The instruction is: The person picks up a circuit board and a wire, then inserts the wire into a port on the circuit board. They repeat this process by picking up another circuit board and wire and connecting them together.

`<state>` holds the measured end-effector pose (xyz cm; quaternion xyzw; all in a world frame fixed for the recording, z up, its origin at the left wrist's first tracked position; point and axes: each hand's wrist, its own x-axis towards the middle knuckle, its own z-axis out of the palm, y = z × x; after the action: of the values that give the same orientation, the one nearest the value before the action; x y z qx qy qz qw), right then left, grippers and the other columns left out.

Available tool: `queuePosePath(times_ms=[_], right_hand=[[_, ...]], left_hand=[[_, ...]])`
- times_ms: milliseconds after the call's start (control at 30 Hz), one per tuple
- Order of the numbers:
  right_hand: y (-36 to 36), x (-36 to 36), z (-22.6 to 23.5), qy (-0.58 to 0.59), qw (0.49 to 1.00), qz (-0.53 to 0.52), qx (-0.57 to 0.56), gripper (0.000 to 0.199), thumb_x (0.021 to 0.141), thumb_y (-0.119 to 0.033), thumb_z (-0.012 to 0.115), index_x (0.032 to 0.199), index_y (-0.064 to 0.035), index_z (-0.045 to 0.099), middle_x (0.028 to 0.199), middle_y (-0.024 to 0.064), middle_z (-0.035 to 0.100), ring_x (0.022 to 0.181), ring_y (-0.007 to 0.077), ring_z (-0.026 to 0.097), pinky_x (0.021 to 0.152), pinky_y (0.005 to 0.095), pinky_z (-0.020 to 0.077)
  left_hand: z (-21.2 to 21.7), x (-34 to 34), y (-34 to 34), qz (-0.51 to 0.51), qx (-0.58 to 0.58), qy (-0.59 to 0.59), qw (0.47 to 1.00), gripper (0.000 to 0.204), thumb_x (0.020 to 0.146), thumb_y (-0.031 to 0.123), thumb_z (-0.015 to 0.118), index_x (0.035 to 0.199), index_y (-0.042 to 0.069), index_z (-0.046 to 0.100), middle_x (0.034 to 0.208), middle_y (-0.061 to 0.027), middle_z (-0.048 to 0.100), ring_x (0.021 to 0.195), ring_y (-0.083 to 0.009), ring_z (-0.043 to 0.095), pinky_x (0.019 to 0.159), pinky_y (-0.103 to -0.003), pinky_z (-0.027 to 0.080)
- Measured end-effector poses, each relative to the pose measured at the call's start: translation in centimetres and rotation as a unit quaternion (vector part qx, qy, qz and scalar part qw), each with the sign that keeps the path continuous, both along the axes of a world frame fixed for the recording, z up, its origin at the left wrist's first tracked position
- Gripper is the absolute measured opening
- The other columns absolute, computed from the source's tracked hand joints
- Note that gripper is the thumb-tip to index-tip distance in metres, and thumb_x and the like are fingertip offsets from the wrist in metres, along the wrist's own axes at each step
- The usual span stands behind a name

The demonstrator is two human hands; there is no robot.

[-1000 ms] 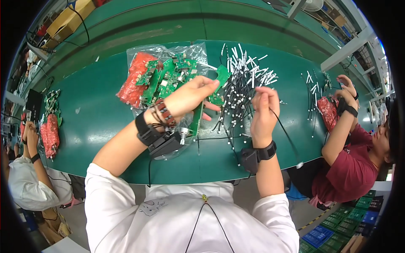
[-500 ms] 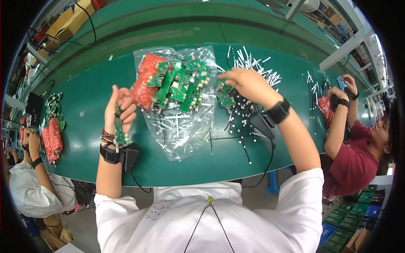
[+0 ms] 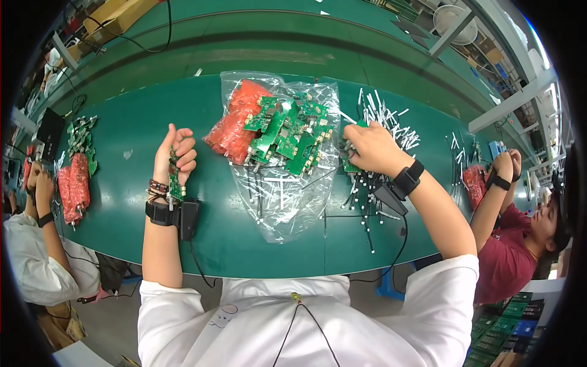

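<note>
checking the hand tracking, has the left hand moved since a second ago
Yes. The left hand, gripping a small green circuit board, has swung from over the clear plastic bag out to its left, above bare green table.

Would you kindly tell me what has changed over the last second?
The left hand drew back leftward from the pile, holding a green circuit board. The right hand reached forward to the white-tipped wires. The clear bag of boards stayed on the green table.
</note>
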<state>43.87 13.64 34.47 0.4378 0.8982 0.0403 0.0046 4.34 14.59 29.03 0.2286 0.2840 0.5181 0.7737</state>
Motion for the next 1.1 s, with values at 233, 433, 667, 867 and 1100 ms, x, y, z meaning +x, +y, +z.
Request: queuePosePath(times_ms=[233, 433, 667, 867, 1100], right_hand=[[1.1, -2.5, 2.7, 0.102, 0.99, 0.018, 0.1, 0.025, 0.067, -0.011, 0.058, 0.089, -0.0079, 0.046, 0.082, 0.0064, 0.054, 0.069, 0.0252, 0.052, 0.064, 0.0332, 0.0359], [1.6, -5.7, 1.2, 0.224, 0.962, 0.027, 0.154, 0.024, 0.074, -0.018, 0.059, 0.095, -0.0116, 0.049, 0.084, 0.0067, 0.051, 0.066, 0.0272, 0.053, 0.059, 0.0361, 0.0396], [-9.3, -3.1, 1.4, 0.071, 0.995, 0.014, -0.069, 0.024, 0.078, -0.025, 0.056, 0.099, -0.0148, 0.052, 0.092, 0.0056, 0.049, 0.065, 0.0234, 0.055, 0.052, 0.0349, 0.0426], [-12.8, 0.7, -3.6, 0.054, 0.996, 0.049, 0.053, 0.017, 0.072, -0.019, 0.053, 0.087, -0.0126, 0.052, 0.086, 0.001, 0.047, 0.076, 0.015, 0.049, 0.06, 0.0265, 0.0381], [-12.8, 1.8, -2.7, 0.032, 0.993, 0.072, 0.091, 0.015, 0.069, -0.014, 0.052, 0.084, -0.0124, 0.053, 0.084, 0.0004, 0.048, 0.078, 0.0135, 0.048, 0.064, 0.0265, 0.0361]], left_hand=[[-0.2, 1.0, 0.0, -0.038, 0.009, -0.011, 0.999, 0.038, 0.09, 0.041, 0.037, 0.09, 0.005, 0.046, 0.052, 0.0046, 0.028, 0.036, -0.0049, 0.025, 0.031, -0.019, 0.02], [0.6, 2.3, -0.6, 0.011, -0.006, 0.046, 0.999, 0.033, 0.091, 0.037, 0.038, 0.09, 0.006, 0.047, 0.051, 0.0046, 0.029, 0.033, -0.004, 0.024, 0.029, -0.018, 0.018], [2.1, 3.4, -2.2, -0.045, 0.003, 0.191, 0.981, 0.027, 0.092, 0.032, 0.037, 0.09, 0.007, 0.045, 0.051, 0.0035, 0.033, 0.03, -0.0035, 0.022, 0.027, -0.018, 0.015], [2.8, 5.9, -2.7, -0.117, 0.022, 0.221, 0.968, 0.023, 0.093, 0.028, 0.036, 0.089, 0.007, 0.044, 0.048, 0.002, 0.034, 0.028, -0.0035, 0.022, 0.026, -0.018, 0.015], [2.3, 3.4, -2.5, -0.133, 0.036, 0.157, 0.978, 0.022, 0.093, 0.027, 0.036, 0.089, 0.007, 0.044, 0.046, 0.0022, 0.032, 0.028, -0.0039, 0.023, 0.026, -0.018, 0.015]])
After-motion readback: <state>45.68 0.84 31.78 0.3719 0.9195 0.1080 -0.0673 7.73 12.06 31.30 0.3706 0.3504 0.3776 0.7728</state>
